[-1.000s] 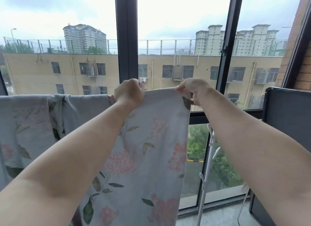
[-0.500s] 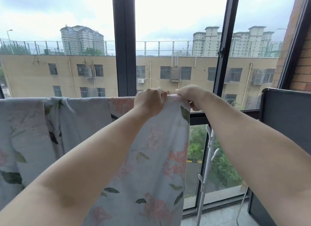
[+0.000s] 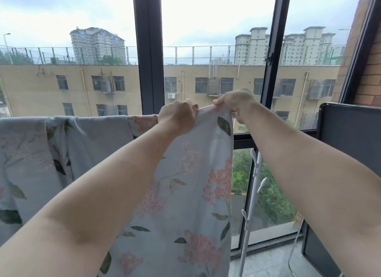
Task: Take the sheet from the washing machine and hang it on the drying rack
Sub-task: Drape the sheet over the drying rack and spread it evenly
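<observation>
A pale grey sheet (image 3: 191,194) printed with pink flowers and green leaves hangs over a rail in front of the window and spreads from the left edge to the middle. My left hand (image 3: 177,119) grips its top edge with closed fingers. My right hand (image 3: 237,103) pinches the sheet's top right corner, close beside the left hand. The white upright of the drying rack (image 3: 252,190) with small hooks shows below the right hand; the top rail is hidden under the cloth.
Dark window frames (image 3: 148,50) stand right behind the sheet, with buildings and trees outside. A dark flat panel (image 3: 350,136) stands at the right, beside a brick wall (image 3: 369,76). Grey tiled floor (image 3: 268,262) shows at the bottom right.
My left hand has slid to the right along the sheet's top edge, close to my right hand. The fabric between them has bunched narrower.
</observation>
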A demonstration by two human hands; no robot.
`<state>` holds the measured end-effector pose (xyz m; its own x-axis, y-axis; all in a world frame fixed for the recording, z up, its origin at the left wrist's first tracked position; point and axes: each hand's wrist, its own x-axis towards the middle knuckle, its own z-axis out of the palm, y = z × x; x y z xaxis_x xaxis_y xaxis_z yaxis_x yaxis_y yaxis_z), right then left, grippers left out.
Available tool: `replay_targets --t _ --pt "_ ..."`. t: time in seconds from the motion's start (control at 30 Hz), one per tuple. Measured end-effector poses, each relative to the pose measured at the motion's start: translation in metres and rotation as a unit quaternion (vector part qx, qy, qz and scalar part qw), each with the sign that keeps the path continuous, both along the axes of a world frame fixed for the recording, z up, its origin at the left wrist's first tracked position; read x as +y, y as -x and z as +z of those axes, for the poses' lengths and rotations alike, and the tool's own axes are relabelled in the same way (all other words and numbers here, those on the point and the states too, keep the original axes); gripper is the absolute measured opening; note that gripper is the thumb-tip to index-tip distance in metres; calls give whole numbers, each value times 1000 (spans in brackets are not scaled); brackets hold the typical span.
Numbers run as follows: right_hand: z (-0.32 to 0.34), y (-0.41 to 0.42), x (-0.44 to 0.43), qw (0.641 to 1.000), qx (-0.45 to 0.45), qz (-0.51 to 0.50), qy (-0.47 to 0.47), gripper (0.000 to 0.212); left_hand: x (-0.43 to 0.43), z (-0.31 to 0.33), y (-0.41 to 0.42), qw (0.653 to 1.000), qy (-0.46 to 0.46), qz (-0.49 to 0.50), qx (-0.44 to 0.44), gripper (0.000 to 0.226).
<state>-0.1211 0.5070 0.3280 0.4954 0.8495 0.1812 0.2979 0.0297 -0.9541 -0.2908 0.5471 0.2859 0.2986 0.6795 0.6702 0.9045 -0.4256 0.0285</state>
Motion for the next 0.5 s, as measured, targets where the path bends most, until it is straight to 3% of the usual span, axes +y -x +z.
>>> replay_targets --t 0.1,0.17,0.3,0.43,0.5 --pt "-6 5 1 1000 -24 1 12 46 0 -2 -1 1000 -6 -5 5 44" --pt "-5 7 -4 988 -142 -16 51 49 0 -4 1 1000 -16 -8 15 44" --pt "-3 6 -20 914 -371 -30 164 46 0 -6 1 1000 -17 -22 10 45" --pt "-1 8 -25 874 -421 52 238 32 -1 -8 -1 999 -24 -31 -1 42" --pt "-1 5 -22 900 -350 52 254 31 1 -9 2 999 -26 -31 -1 41"
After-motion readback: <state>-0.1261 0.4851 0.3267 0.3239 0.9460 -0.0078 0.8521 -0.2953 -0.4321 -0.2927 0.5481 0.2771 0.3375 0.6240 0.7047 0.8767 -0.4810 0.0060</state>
